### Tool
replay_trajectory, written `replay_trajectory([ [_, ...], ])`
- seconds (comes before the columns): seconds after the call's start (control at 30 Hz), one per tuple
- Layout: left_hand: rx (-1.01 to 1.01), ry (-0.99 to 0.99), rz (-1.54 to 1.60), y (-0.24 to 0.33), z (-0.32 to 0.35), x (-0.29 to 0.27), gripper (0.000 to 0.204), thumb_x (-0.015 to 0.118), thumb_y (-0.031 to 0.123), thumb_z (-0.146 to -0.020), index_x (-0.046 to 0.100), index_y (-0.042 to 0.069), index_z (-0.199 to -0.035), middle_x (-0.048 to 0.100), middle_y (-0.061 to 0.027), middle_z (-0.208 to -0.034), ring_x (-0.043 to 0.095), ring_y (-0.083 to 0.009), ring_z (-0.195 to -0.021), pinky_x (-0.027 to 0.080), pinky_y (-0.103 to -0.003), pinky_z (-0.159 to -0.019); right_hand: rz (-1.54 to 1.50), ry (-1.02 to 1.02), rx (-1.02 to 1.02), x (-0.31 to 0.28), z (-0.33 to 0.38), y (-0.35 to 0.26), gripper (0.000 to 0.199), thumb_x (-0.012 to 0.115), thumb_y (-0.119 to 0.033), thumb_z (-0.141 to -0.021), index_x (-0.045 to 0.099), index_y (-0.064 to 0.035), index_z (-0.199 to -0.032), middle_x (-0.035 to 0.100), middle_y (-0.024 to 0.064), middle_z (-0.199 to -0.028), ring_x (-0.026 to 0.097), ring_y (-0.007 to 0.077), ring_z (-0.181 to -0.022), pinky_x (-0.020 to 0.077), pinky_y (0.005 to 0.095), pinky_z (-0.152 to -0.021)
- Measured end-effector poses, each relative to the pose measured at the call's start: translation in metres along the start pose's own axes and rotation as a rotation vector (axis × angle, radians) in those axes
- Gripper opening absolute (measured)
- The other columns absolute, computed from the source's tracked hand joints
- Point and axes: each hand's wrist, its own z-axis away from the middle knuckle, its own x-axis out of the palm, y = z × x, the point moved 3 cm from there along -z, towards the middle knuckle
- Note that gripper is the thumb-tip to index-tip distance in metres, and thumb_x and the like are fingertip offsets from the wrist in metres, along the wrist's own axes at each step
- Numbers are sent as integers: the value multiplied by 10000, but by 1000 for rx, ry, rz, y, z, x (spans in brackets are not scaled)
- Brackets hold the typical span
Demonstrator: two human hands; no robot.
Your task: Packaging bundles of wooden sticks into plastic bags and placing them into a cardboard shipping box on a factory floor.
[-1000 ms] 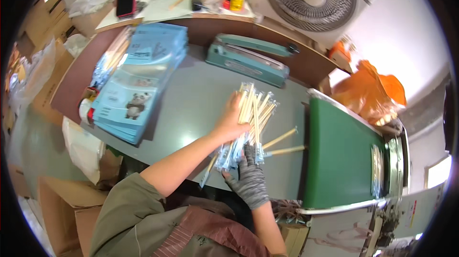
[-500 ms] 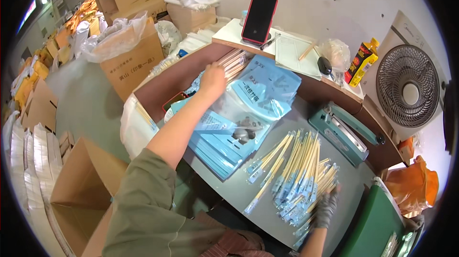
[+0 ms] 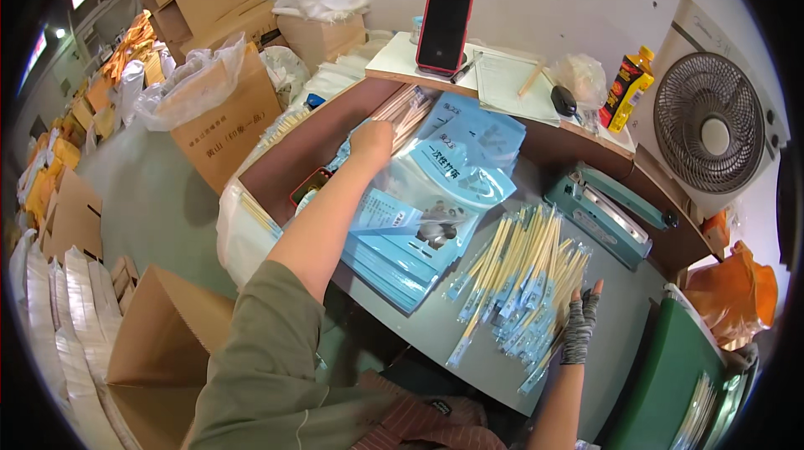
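Observation:
At the far side of the desk, my bare left hand (image 3: pixel 371 145) is curled closed against the near end of a bundle of chopsticks (image 3: pixel 402 111). Its fingertips are hidden, so what it grips cannot be made out. Beside that hand lie stacked blue-and-clear plastic bags (image 3: pixel 459 167). My right hand (image 3: pixel 579 320), in a grey fingerless glove, is open with fingers stretched out. It rests along the right edge of a loose pile of chopsticks in clear wrappers with blue ends (image 3: pixel 523 270). Nothing shows in its grasp.
A teal bag sealer (image 3: pixel 599 215) stands behind the pile. Above, a shelf (image 3: pixel 394 62) carries a phone (image 3: pixel 444 29), a clipboard (image 3: pixel 511 91) and a yellow-capped bottle (image 3: pixel 628 90). A fan (image 3: pixel 716 127) stands right, an open carton (image 3: pixel 163 341) left, and a green surface (image 3: pixel 670 366) lower right.
My right hand has moved up along the pile and its fingers have straightened. The stray chopsticks at the pile's left now lie closer to the rest. My left hand stays at the bundle.

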Motion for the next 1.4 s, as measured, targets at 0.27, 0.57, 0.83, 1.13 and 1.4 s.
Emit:
replay_trajectory([
  [0.27,3,107,-45,2,11,-14,154,482,97,-796,586,23,-883,626,-182,-846,609,-345,-813,483,-424,-681,26,89,-16,-15,25,-5,649,565,-199,-858,205,-120,-1392,456,40,-1035,437,134,-910,362,259,-862],
  [0.57,314,-381,859,162,187,40,268,490,204,-870,472,14,-1059,594,-203,-939,574,-337,-874,446,-419,-783,-101,200,176,-10,45,-25,637,556,-182,-853,214,-170,-1390,479,0,-823,427,73,-639,398,217,-538],
  [0.83,47,-244,410,245,179,96,797,610,381,-754,227,-37,-1314,279,-194,-1364,338,-359,-1195,303,-420,-969,-206,95,338,36,28,-59,742,539,-404,-839,148,-116,-1400,321,184,-1352,331,265,-1226,280,321,-993],
  [1.13,-94,-1119,1582,209,328,10,863,609,94,-804,-43,4,-1364,348,-155,-1282,408,-209,-1166,401,-319,-923,-611,-107,303,-6,175,-63,631,629,-201,-785,305,-29,-1299,433,124,-1229,428,234,-1131,358,342,-961],
  [1.4,223,-883,1668,255,279,-25,883,688,157,-743,75,28,-1364,356,-165,-1286,397,-240,-1175,330,-331,-968,-484,-144,211,-21,115,-137,530,702,-303,-723,504,-3,-1113,578,99,-979,560,198,-889,480,314,-757],
])
